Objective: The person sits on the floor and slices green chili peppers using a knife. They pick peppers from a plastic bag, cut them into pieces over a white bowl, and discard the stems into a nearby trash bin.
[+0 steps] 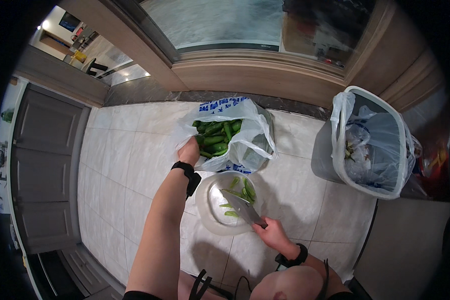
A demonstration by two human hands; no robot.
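My left hand (189, 152) is at the left side of the mouth of a white plastic bag (249, 144); its fingers are partly hidden by the bag and the peppers. Long green peppers (215, 140) fill the bag's opening. In my right hand (273, 234) is a kitchen knife (243, 206) with a broad metal blade, held by its handle. The blade slants over a whitish plastic basin (207, 210) on the floor in front of me. Cut green pepper pieces (249, 189) lie in the basin, mostly at its far right, and the blade partly covers some.
A grey trash bin (324, 150) lined with a plastic bag stands at the right, with refuse inside. Behind the pepper bag runs a dark stone sill (146, 93) below a wood-framed glass panel (225, 22). Grey cabinets (45, 168) line the left side of the tiled floor (108, 150).
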